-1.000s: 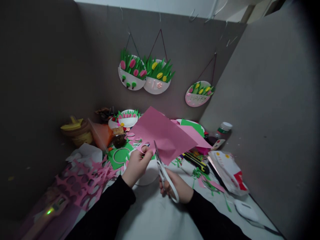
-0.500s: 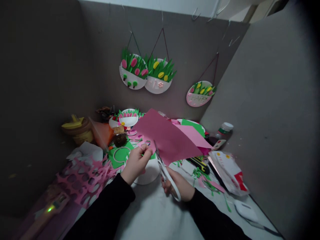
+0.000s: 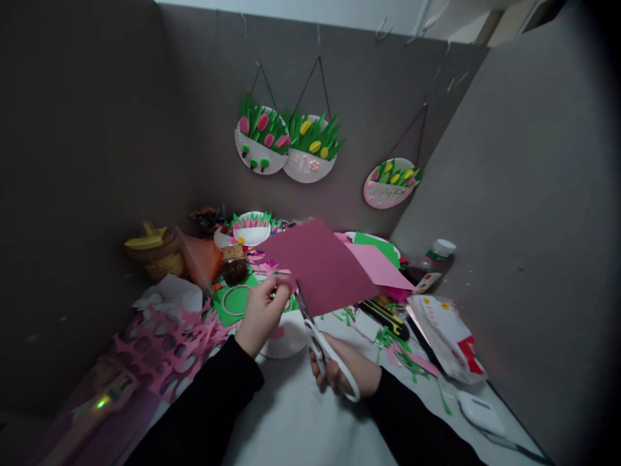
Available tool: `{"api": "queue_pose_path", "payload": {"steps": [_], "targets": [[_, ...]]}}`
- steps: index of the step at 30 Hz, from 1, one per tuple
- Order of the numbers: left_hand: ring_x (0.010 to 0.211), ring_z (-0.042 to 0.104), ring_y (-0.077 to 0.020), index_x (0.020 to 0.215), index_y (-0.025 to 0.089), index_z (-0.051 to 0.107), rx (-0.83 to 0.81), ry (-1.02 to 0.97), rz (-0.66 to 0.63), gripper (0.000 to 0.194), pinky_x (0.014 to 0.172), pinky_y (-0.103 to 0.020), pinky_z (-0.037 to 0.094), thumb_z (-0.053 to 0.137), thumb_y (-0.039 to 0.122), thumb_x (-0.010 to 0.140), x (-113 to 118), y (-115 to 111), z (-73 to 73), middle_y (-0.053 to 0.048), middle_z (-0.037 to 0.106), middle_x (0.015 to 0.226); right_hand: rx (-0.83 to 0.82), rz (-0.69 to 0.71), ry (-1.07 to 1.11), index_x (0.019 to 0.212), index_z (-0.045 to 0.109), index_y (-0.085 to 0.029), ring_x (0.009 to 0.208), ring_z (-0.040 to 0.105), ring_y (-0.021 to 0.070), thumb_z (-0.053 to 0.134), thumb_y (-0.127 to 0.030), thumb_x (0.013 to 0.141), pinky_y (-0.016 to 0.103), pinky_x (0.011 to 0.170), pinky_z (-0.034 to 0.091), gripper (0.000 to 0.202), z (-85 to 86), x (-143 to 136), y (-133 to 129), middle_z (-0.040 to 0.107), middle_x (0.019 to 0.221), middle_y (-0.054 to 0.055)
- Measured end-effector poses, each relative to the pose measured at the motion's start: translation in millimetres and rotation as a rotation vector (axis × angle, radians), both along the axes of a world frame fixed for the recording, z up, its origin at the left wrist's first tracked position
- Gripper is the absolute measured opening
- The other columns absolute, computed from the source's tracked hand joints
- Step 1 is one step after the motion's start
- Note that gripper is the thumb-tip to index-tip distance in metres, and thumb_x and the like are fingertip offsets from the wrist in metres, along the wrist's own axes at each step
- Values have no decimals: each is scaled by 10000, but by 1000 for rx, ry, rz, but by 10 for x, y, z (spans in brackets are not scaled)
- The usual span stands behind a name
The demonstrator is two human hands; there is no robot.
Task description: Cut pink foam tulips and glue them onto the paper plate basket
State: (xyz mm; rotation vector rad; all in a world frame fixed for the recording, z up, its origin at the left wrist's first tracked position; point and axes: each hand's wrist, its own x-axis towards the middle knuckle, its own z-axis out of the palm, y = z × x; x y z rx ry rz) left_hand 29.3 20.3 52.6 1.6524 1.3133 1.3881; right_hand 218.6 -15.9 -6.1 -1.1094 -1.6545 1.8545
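Head view: the left hand (image 3: pixel 264 312) pinches one pink paper sheet (image 3: pixel 323 265) by its near edge, up over the table (image 3: pixel 295 414); the right hand (image 3: pixel 358 366) grips one pair of white-handled scissors (image 3: pixel 311 327), blades against the sheet. I count three tulip-filled paper plates (image 3: pixel 309 169) hanging behind.

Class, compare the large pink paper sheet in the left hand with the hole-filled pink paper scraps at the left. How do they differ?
Surface: the large pink paper sheet looks mostly unbroken; the hole-filled pink paper scraps have many rounded openings.
Position: the sheet is raised in the left hand, with white-handled metal scissors at its near edge; the scraps lie at the left, untouched by either hand.
Shared: both are pink.
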Motion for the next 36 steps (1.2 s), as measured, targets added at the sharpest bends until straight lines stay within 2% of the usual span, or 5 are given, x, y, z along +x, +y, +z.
{"api": "queue_pose_path", "payload": {"steps": [6, 13, 18, 25, 36], "targets": [[604, 482, -125, 724, 165, 572, 27, -65, 81, 250, 566, -225, 364, 468, 353, 853, -46, 25, -22, 11, 520, 667, -130, 83, 33, 853, 469, -174, 535, 579, 109, 644, -168, 583, 156, 400, 388, 322, -58, 71, 36, 565, 684, -16], [592, 454, -111, 671, 163, 551, -9, -153, 77, 232, 566, -211, 354, 494, 320, 831, -48, 47, -47, 26, 503, 624, 57, 261, 70, 1013, 466, -164, 778, 611, 167, 635, -471, 720, 166, 441, 442, 457, -85, 95, -6, 581, 973, 99], [575, 404, -86, 646, 163, 520, -96, -416, 163, 168, 522, -180, 328, 541, 277, 768, -48, 98, -57, 48, 450, 622, -29, 334, 134, 936, 459, -158, 664, 593, 119, 715, -592, 598, 169, 476, 434, 607, -73, 127, -5, 575, 858, 55], [498, 374, -62, 674, 175, 493, -209, -631, 11, 227, 450, -161, 310, 596, 362, 748, 14, 87, -64, 72, 417, 602, -86, 149, 266, 945, 453, -163, 580, 593, 123, 630, -831, 419, 151, 371, 382, 869, -78, 97, 24, 560, 783, 41], [557, 429, -48, 779, 177, 526, -174, -708, -38, 206, 520, -153, 334, 660, 329, 742, 46, 97, -107, 65, 492, 684, 60, 165, 118, 993, 447, -142, 585, 600, 117, 488, -861, 548, 131, 341, 386, 846, -117, 78, 13, 558, 794, 49]]}}
